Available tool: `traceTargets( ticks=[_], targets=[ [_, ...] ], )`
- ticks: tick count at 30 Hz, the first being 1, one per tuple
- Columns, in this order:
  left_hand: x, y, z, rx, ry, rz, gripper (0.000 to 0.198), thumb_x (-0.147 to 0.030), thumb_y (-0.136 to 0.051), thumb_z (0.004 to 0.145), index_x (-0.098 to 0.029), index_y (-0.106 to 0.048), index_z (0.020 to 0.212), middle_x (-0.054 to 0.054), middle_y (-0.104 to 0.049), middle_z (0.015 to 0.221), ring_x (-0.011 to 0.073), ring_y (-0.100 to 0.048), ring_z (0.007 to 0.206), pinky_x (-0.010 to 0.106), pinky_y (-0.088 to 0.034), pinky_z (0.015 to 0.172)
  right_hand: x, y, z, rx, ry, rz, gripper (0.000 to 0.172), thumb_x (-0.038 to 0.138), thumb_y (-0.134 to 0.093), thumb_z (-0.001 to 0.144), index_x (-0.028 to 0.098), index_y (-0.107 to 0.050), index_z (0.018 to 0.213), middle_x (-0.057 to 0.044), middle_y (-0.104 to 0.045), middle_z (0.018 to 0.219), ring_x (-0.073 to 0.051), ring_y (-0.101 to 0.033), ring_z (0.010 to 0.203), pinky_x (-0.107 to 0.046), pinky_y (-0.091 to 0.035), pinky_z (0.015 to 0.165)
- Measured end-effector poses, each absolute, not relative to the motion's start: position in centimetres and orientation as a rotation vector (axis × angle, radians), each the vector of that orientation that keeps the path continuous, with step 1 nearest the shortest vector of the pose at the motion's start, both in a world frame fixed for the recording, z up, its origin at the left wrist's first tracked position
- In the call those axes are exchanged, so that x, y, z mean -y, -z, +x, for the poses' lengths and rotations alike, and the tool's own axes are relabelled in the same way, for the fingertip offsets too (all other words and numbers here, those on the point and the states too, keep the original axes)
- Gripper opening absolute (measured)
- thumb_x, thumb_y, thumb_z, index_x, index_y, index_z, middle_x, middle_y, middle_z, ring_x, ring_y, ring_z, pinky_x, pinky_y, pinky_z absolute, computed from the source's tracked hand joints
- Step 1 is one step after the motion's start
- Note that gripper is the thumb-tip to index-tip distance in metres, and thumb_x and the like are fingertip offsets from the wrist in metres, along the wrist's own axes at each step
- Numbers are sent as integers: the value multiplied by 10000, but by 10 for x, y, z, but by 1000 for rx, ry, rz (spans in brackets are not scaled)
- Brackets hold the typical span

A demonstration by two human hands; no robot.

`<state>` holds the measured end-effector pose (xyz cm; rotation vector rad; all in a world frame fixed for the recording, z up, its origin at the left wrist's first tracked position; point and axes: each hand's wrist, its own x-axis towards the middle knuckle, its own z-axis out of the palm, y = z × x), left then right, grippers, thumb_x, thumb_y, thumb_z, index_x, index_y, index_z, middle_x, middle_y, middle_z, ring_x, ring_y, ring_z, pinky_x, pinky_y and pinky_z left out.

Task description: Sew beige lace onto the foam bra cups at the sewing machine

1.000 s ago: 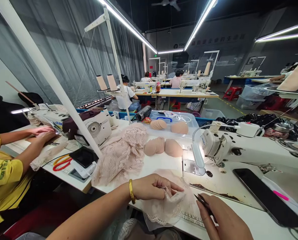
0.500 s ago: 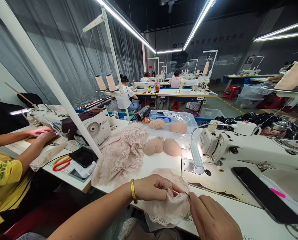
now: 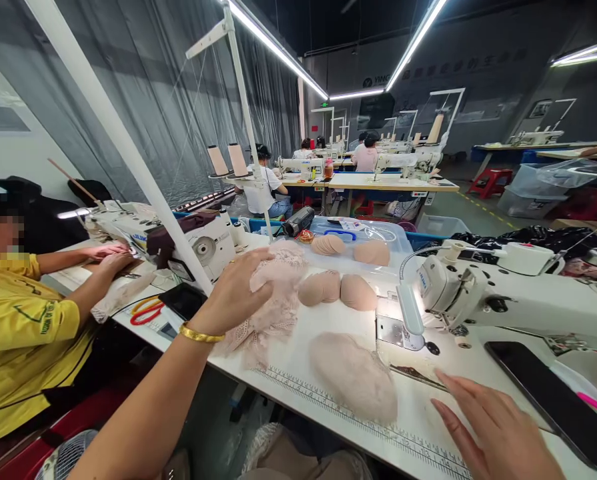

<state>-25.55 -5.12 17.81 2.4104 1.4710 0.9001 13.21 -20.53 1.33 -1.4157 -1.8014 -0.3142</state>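
Observation:
My left hand [image 3: 238, 287], with a gold bangle on the wrist, reaches out to the pile of pink lace [image 3: 278, 293] on the white table [image 3: 328, 313] and closes its fingers on the top of it. A lace-covered cup piece [image 3: 353, 375] lies alone on the table near the front edge. My right hand [image 3: 493, 427] rests flat on the table to its right, fingers stretched out, holding nothing. A pair of beige foam cups [image 3: 339, 290] sits behind the lace piece, close to the sewing machine [image 3: 483, 293].
A black phone [image 3: 553, 400] lies at the right. More foam cups [image 3: 353, 250] sit on a clear bin behind. A person in a yellow shirt [image 3: 23, 347] works at another machine [image 3: 198, 243] on the left. Other workers sit at far tables.
Both hands let go of the lace piece, which now lies on the table. My left hand moved up and left onto the lace pile; my right hand dropped flat, its small tool gone from view.

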Motion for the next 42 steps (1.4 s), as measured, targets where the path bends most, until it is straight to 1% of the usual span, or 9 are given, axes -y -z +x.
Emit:
traceTargets(
  ticks=[6,10,16,19,22,29,37,40,42],
  targets=[
    [81,-109,-210,-789,-364,2521,335,-255,-550,944,-208,-680,1250,106,-694,1358,259,-627,1274,406,-452,1139,189,-10,59,2221,179,-1094,282,320,-447,1093,255,-683,1232,-30,-688,833,-181,-667,690,-268,-569,602],
    [90,-87,-183,-531,85,2368,252,-355,-640,926,-201,-751,1092,69,-771,950,217,-715,885,316,-546,859,178,-1,72,2154,76,-1284,331,319,-416,1087,266,-726,983,-13,-632,770,-176,-653,662,-270,-556,578],
    [62,-78,-144,-966,-290,2228,693,-596,-789,761,-156,-655,1279,142,-683,1210,319,-614,1131,414,-482,980,177,-9,93,2001,-254,-1188,299,284,-483,1048,317,-754,1169,-59,-755,1148,-191,-751,1013,-284,-619,854],
    [51,-58,-124,-903,-206,1831,550,-518,-912,570,-150,-698,919,30,-657,850,231,-604,851,328,-474,790,182,-6,85,1741,-541,-1230,277,384,-510,1047,301,-753,1152,-76,-752,1183,-221,-748,1008,-336,-619,887],
    [54,-49,-117,-827,-313,1625,439,-480,-875,626,-163,-598,749,-44,-532,688,136,-500,689,267,-407,672,185,-1,72,1299,-889,-1337,387,557,-553,1013,281,-673,1256,-77,-740,1150,-238,-729,1010,-373,-608,888],
    [81,-58,-125,-763,-492,1382,618,-615,-878,581,-175,-537,852,-39,-534,772,120,-501,723,263,-433,707,179,-9,54,995,-1097,-1358,524,727,-738,780,238,-667,954,3,-642,806,-216,-642,776,-315,-538,695],
    [70,-58,-139,-901,-380,1799,574,-686,-785,733,-186,-546,883,-38,-547,772,128,-513,704,247,-428,645,173,-15,59,934,-1090,-1302,454,699,-680,867,258,-573,859,46,-521,693,-161,-483,655,-274,-443,637],
    [42,-71,-150,-1183,-407,2301,436,-537,-709,899,-188,-615,1141,72,-682,1123,238,-637,1042,361,-525,917,169,-12,60,980,-986,-1392,444,693,-677,874,253,-616,872,47,-531,643,-166,-484,626,-282,-428,620],
    [20,-74,-158,-1373,-504,2396,432,-379,-667,955,-168,-569,1318,163,-587,1418,322,-523,1340,485,-412,1145,167,-8,60,988,-943,-1429,459,708,-677,860,251,-641,895,38,-559,674,-176,-512,643,-292,-445,626]
  ],
)
